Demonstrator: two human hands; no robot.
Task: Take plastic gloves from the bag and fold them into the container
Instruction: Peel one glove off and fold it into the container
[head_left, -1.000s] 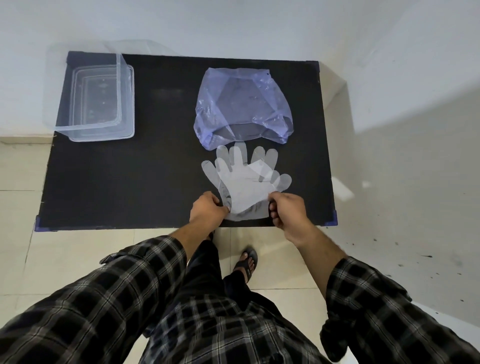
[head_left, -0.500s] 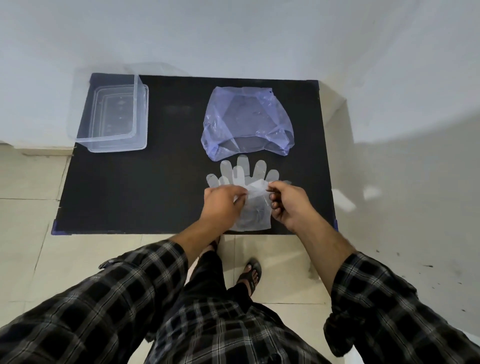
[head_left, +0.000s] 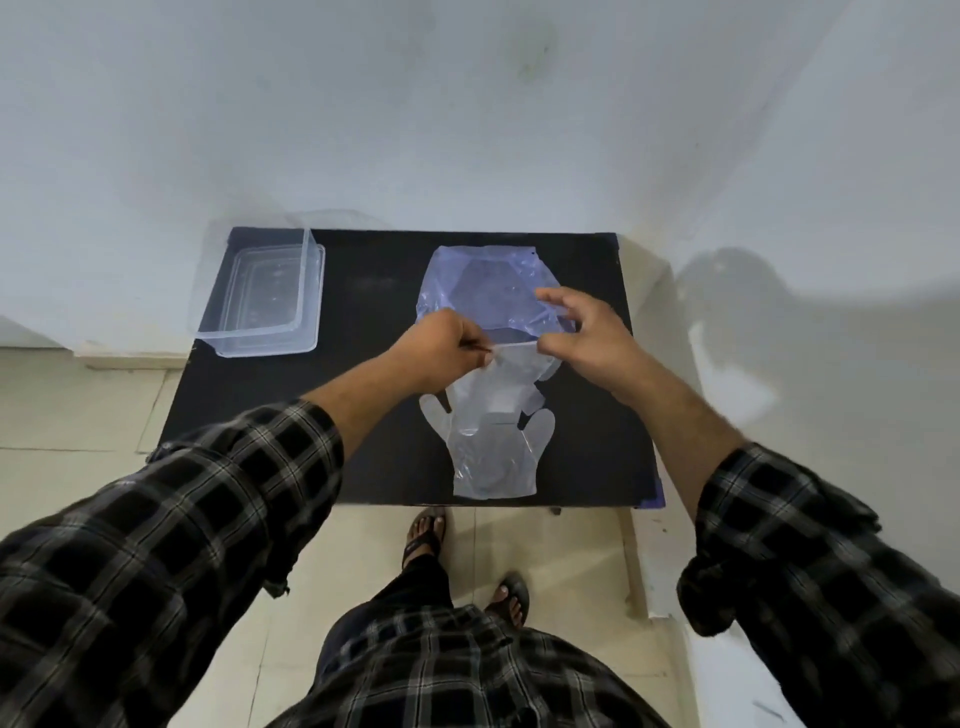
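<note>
A bluish clear plastic bag (head_left: 483, 280) lies at the back middle of the black table (head_left: 363, 415). In front of it lie clear plastic gloves (head_left: 493, 457), stacked flat with the cuffs toward me. My left hand (head_left: 441, 353) pinches one edge of the top glove (head_left: 511, 379), and my right hand (head_left: 587, 338) pinches the other end between thumb and forefinger, its other fingers spread. The held edge is raised and stretched between both hands just in front of the bag's mouth. The clear rectangular container (head_left: 260, 296) stands at the back left, apart from both hands.
The table stands against a pale wall and a wall corner on the right. Tiled floor lies in front, with my sandalled feet (head_left: 467, 561) close to the table's near edge. Bare black surface lies between the container and the gloves.
Both hands have lifted the top glove's near edge from the table's front and carried it away from me toward the bag. The view has tilted upward.
</note>
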